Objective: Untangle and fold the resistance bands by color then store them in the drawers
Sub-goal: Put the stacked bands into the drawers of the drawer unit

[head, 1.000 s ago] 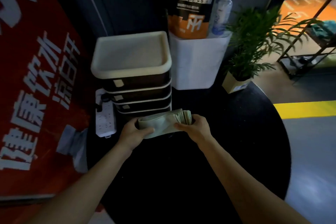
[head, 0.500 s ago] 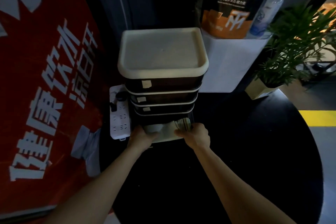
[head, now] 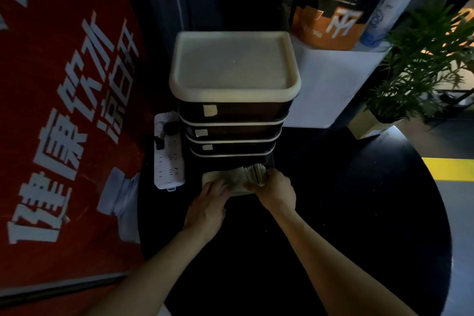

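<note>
A folded bundle of pale resistance bands point(head: 239, 179) is held just below the centre of the frame, at the mouth of the lowest drawer point(head: 230, 161) of the stacked drawer unit point(head: 233, 110); whether that drawer is pulled out cannot be told in the dim light. The bundle's long axis runs left to right across the frame, parallel to the drawer fronts; the drawer opening lies directly behind it, towards the top of the frame, so the coming move is judged to be a short push away from the body. The left hand point(head: 209, 202) lies on the bundle's left half, fingers fairly straight and pressing down, nothing closed in its grip; the right hand point(head: 275, 188) is curled round the right end, where the stacked folded edges point(head: 254, 172) show as thin layers; its grip is closed on the bands. Both hands are equally near the opening; the right hand is judged to steer.

The bands look flat, soft and matte, likely rubbery and prone to springing open if released early. The drawer unit has a cream, round-cornered top tray point(head: 233, 67) and dark fronts with small pale labels point(head: 210, 110); it stands on a round black desk point(head: 346, 213), smooth and slightly glossy. A white power strip point(head: 168, 159) lies just left of the unit.
</note>
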{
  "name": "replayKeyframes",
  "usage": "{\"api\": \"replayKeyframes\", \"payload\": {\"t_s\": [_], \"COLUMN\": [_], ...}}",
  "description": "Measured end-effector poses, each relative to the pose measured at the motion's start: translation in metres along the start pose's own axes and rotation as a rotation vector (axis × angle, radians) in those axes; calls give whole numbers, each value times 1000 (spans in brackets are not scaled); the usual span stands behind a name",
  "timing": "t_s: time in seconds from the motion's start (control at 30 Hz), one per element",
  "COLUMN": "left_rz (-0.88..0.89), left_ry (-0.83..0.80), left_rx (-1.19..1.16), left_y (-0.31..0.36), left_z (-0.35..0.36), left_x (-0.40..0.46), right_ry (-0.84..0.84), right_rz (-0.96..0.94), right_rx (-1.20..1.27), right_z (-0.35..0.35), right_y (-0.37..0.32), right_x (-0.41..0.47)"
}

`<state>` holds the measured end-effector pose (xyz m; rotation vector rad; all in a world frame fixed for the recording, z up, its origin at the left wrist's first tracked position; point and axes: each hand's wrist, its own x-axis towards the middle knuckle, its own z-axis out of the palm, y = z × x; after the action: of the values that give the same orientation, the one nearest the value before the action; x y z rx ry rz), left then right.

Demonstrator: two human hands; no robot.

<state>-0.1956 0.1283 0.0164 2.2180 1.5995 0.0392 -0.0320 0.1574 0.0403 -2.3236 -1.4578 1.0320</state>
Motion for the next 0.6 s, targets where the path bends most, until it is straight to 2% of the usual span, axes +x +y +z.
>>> {"api": "replayKeyframes", "payload": {"t_s": [0.07, 0.17, 0.23, 0.3, 0.4, 0.6], "left_rz": [2, 27, 22, 17, 8, -13], "left_ry": [5, 46, 30, -7, -39, -34], "left_rx": [16, 22, 35, 63, 59, 39], "left_y": [0, 0, 0, 0, -4, -8], "left_z": [2, 2, -1, -3, -1, -6], "left_x": [1, 1, 1, 0, 0, 0], "right_ry": [82, 211, 246, 226, 187, 208], "right_rz": [-113, -416, -650, -788, -800, -865], "right_rx": [-68, -115, -184, -312, -397, -381], "right_z": [0, 5, 10, 17, 21, 21], "right_y": [9, 22, 27, 32, 42, 48], "right_x": [-5, -10, -9, -7, -2, 6]}}
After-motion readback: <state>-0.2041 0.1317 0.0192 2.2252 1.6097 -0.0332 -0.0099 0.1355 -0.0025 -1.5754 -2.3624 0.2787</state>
